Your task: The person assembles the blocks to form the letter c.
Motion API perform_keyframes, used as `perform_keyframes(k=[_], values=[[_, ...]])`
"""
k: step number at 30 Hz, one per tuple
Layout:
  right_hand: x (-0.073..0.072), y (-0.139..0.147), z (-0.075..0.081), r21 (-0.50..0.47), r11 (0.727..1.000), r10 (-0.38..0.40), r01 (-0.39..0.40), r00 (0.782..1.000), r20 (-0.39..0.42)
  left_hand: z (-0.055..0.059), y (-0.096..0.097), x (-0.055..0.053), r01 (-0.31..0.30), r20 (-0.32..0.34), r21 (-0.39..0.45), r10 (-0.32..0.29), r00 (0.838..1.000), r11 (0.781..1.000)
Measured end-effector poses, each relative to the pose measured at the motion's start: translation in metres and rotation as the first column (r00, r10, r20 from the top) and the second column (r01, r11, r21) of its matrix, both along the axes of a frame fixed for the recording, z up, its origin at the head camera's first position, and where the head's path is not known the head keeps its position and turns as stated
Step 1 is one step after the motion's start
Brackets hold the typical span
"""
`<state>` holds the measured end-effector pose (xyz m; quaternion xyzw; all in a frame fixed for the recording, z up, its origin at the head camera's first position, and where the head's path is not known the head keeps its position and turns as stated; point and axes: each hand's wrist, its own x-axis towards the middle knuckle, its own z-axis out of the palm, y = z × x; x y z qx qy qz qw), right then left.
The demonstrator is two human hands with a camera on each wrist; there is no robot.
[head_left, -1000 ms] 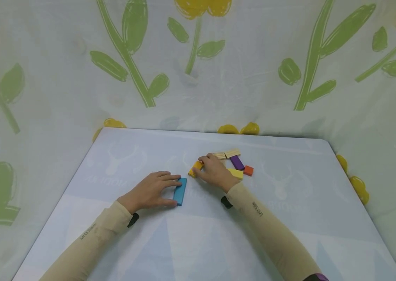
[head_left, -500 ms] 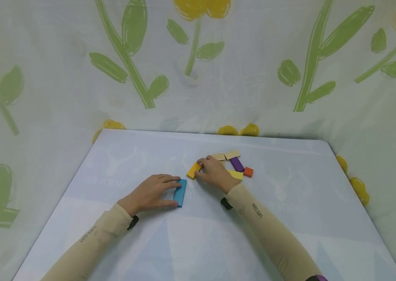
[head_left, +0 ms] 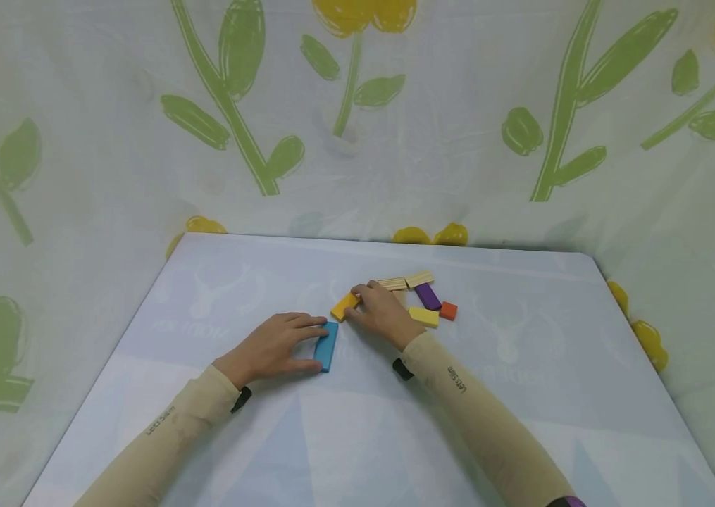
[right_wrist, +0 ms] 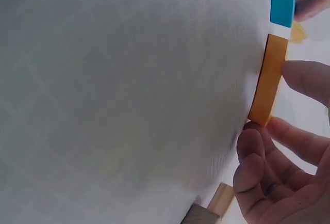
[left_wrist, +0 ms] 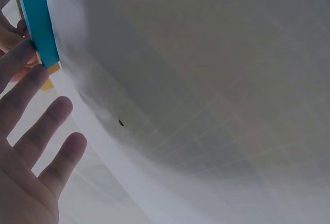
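My left hand (head_left: 273, 345) pinches a flat blue block (head_left: 327, 348) at its ends, thumb at the near end and fingertips at the far end. In the left wrist view its other fingers spread away from the blue block (left_wrist: 40, 20). To the right, my right hand (head_left: 384, 313) holds an orange-yellow block (head_left: 345, 308) between thumb and fingers. The right wrist view has the thumb on this block's (right_wrist: 268, 82) side and a fingertip at its end. A narrow gap separates the orange-yellow block from the blue one.
Right of my right hand lie a pale yellow block (head_left: 424, 317), a purple block (head_left: 427, 296) and a small red-orange block (head_left: 449, 310). Behind them are plain wooden blocks (head_left: 420, 279). The white table (head_left: 522, 352) meets a flower-printed curtain (head_left: 427, 162) at its back edge.
My right hand has shifted slightly left with the orange-yellow block, bringing it closer to the blue block's far end. The pale yellow block shows more fully. My left hand has stayed nearly still.
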<state>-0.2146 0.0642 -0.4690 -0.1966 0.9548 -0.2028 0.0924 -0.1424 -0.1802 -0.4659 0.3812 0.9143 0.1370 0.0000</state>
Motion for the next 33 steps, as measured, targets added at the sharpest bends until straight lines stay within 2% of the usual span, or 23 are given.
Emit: perform_keyframes(k=[10,33], values=[[0.0021,-0.0042,-0.0003,0.003,1.0,0.007,-0.007,1.0,-0.006,0.0011,0.0025,0.0008,-0.024,0.021,0.006,0.024,1.0,1.0],[0.0045,-0.0056,-0.0028,0.01,1.0,0.0,0.0,1.0,-0.02,0.002,0.0019,0.0012,-0.009,-0.015,0.004,0.009,1.0,1.0]])
